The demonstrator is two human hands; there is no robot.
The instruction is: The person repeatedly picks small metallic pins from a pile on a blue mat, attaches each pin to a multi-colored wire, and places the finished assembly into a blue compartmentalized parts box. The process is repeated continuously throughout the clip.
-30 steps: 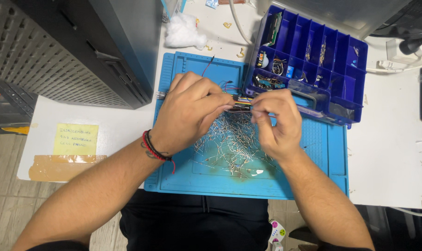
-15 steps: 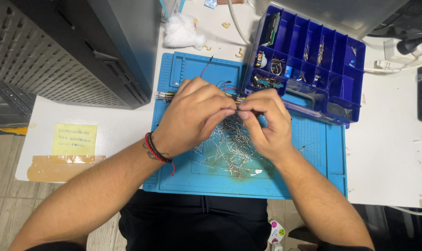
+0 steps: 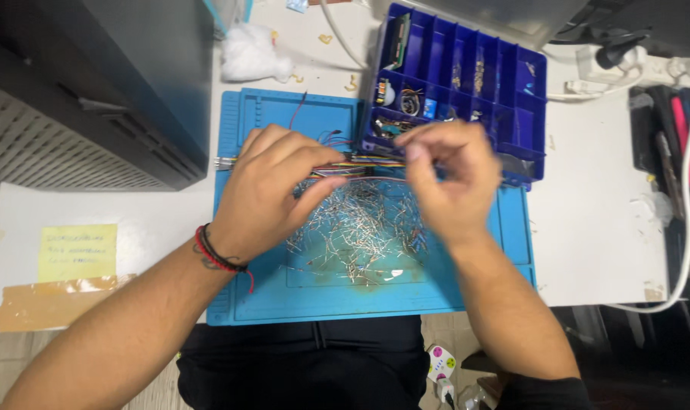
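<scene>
Your left hand (image 3: pixel 273 190) and right hand (image 3: pixel 447 178) both pinch the wires (image 3: pixel 364 161) at frame centre; sorting looks midway, with many pins (image 3: pixel 360 228) left loose.

Both hands meet over a blue mat (image 3: pixel 284 304) on a white table (image 3: pixel 595 228). The left hand (image 3: pixel 273 190) grips a flat bundle of coloured wires (image 3: pixel 364 163), whose metal ends stick out past the knuckles to the left. The right hand (image 3: pixel 451 178) pinches the same bundle at its other end, fingers curled. Under the hands lies a heap of small metal pins (image 3: pixel 360 228), spread loosely on the mat. A blue parts box (image 3: pixel 466 53) with many compartments sits just beyond the right hand, overlapping the mat's far corner. A yellow note (image 3: pixel 77 252) lies well to the left, above a strip of brown tape (image 3: pixel 52 300).
</scene>
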